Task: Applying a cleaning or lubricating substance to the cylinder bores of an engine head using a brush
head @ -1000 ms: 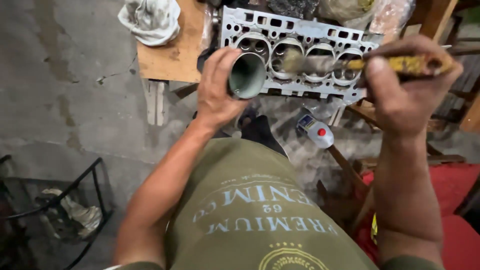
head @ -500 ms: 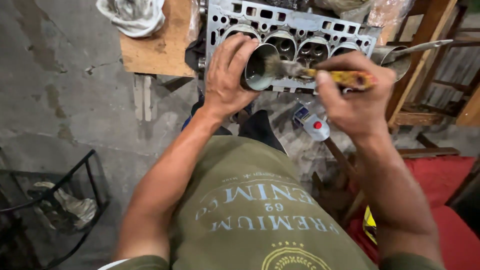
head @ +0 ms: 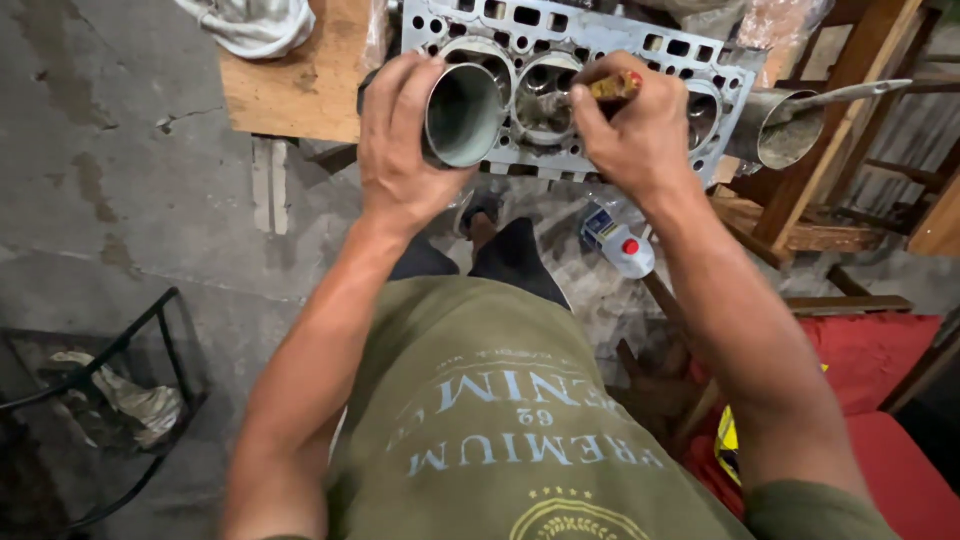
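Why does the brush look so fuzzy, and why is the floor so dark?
Head view: the brush in the right hand is smeared by motion blur; the metal cup in the left hand looks sharper; the lower left corner lies in dim shadow.

**Hidden and cut-off parts**

The bristles of the brush (head: 607,88) are blurred, and most of its handle is covered by the right hand (head: 630,135). The cylinder head (head: 590,50) and the white rag (head: 250,25) are cut off by the top edge. The outside of the metal sleeve (head: 463,115) is largely hidden by the left hand (head: 400,150).
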